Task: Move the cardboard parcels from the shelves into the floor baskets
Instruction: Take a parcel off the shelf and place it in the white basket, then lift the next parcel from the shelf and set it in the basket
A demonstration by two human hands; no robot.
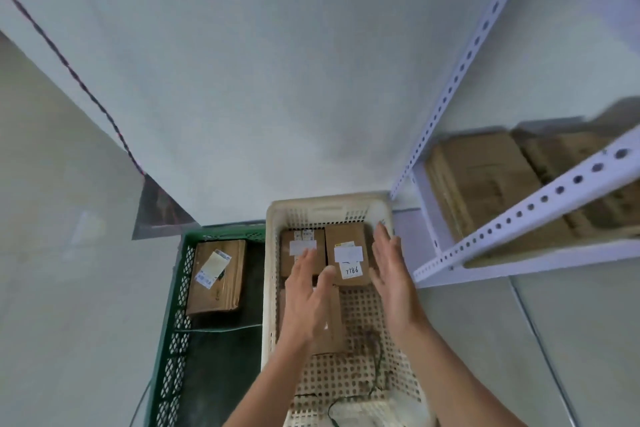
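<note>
From the head camera, a cream perforated basket (267, 288) stands on the floor at the foot of a pale wall. Three cardboard parcels lie flat inside it. Two lie side by side against its far wall: the far-left parcel (287, 262) and the far-right parcel (346, 234), each with white labels on top. A third parcel (334, 326) lies nearer, along the basket's left wall.

The left hand (304, 295) reaches over this basket with straight fingers, grasping nothing. Its fingertips are above the far-left parcel and its palm covers part of the third parcel. Whether it touches either cannot be told. The right hand (391, 274) is likewise flat and released, held edge-on beside the far-right parcel, just inside the basket's right wall.

A dark cord (375, 374) lies on the near part of the basket floor. Touching the basket's left side stands a green basket (173, 288) with one labelled parcel (225, 288) in it. To the basket's right stands a white slotted metal rack (460, 73), and blurred shelf parcels (485, 184) are stacked on its low shelf.
</note>
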